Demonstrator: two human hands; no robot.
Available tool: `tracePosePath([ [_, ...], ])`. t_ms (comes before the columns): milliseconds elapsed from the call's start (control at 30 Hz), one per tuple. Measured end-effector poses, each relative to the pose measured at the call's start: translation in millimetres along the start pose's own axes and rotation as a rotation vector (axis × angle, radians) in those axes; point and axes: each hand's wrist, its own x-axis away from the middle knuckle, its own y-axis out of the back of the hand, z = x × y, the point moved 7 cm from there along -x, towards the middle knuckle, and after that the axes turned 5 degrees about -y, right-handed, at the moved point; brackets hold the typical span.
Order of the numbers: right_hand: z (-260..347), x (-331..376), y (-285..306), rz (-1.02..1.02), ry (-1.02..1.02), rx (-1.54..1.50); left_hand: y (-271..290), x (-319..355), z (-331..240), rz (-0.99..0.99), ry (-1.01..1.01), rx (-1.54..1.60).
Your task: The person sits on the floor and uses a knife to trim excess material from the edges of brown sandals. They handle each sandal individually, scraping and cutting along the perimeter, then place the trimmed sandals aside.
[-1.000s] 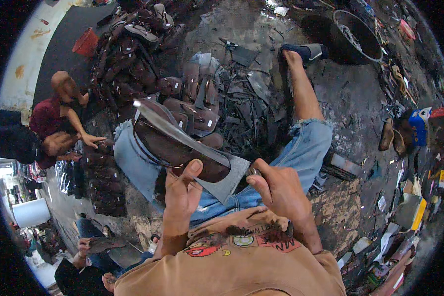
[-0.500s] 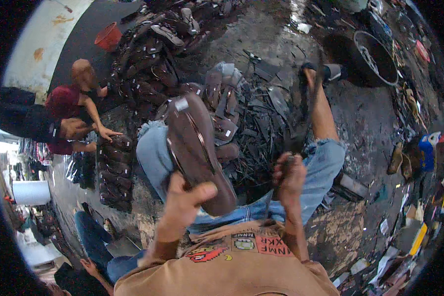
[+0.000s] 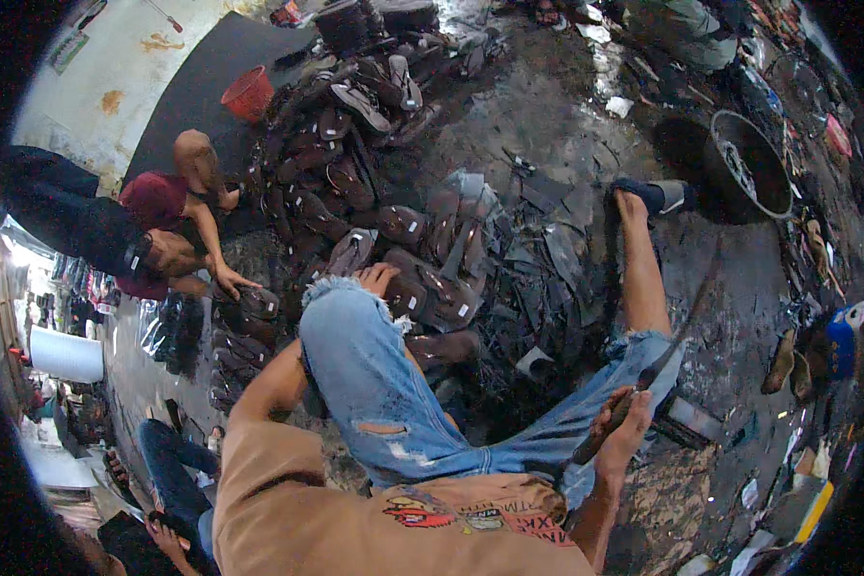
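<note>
My left hand (image 3: 378, 277) reaches past my left knee to a heap of dark brown sandals (image 3: 435, 291). Its fingers look outstretched, touching a sandal's edge; the knee and the heap hide part of the hand. Small white labels sit on several soles. Over my right thigh, my right hand (image 3: 620, 429) is closed around the handle of a long knife (image 3: 679, 336), whose thin curved blade points up and away. Between my legs lie many dark cut-off strips (image 3: 538, 269).
At left, another person's hand (image 3: 235, 280) touches sandals in a row. A red bucket (image 3: 247, 94) stands behind the heap. My right foot (image 3: 655, 196) is outstretched near a round dark basin (image 3: 754, 163). Scraps and a blue container (image 3: 845, 341) lie at right.
The sandal my left hand held up before me is no longer raised; that hand has moved forward to the heap. My right hand has moved right and lower with the knife.
</note>
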Motion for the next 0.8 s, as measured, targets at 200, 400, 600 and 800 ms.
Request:
tracePosePath([
  [200,-11.2,-12.0,-32.8,0.227,-0.016,0.021,73.6,-29.4,-21.9,-0.188,-0.287,0.051],
  [400,17.3,-14.6,-95.5,0.442,0.205,0.084,273.5,-1.9,-99.0,-0.626,-0.533,0.064],
  [600,79.9,60.7,-153.8,0.729,0.201,-0.327,296.5,53.5,-298.2,-0.821,-0.635,-0.375],
  [800,84.4,90.3,-138.5,0.579,0.249,0.164,247.0,74.2,-276.2,-0.823,-0.466,0.047],
])
